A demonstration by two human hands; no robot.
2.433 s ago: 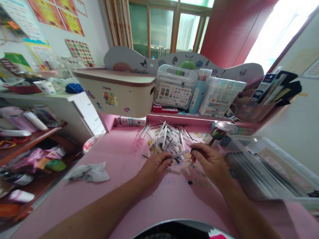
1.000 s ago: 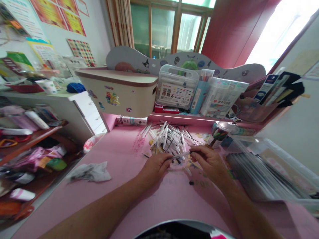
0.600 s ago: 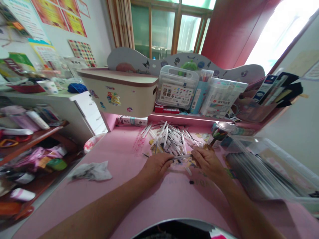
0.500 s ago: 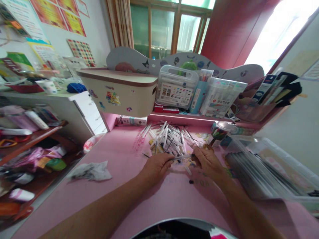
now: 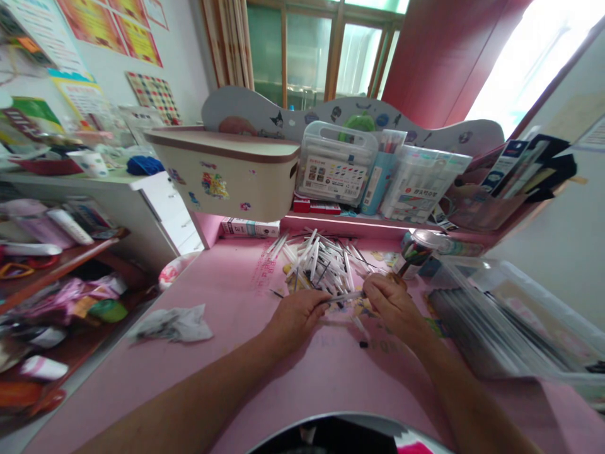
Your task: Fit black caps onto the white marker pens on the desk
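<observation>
On the pink desk (image 5: 227,302), my left hand (image 5: 297,313) and my right hand (image 5: 391,302) both pinch one clear pen barrel (image 5: 346,296), held level between them just above the desk. The left fingers close on its left end, the right fingers on its right end. Just beyond the hands lies a loose pile of white pens (image 5: 317,258) with thin black refills among them. A small black cap (image 5: 363,343) lies on the desk near my right wrist.
A crumpled grey tissue (image 5: 172,324) lies at the left. A cream storage box (image 5: 227,173) and clear marker cases (image 5: 336,165) stand on the raised shelf behind. A patterned cup (image 5: 413,252) and a clear bin of pens (image 5: 501,321) sit at the right. Cluttered shelves stand far left.
My right hand has slid left along the pen barrel toward my left hand, so the two hands are closer together. The left hand has barely moved.
</observation>
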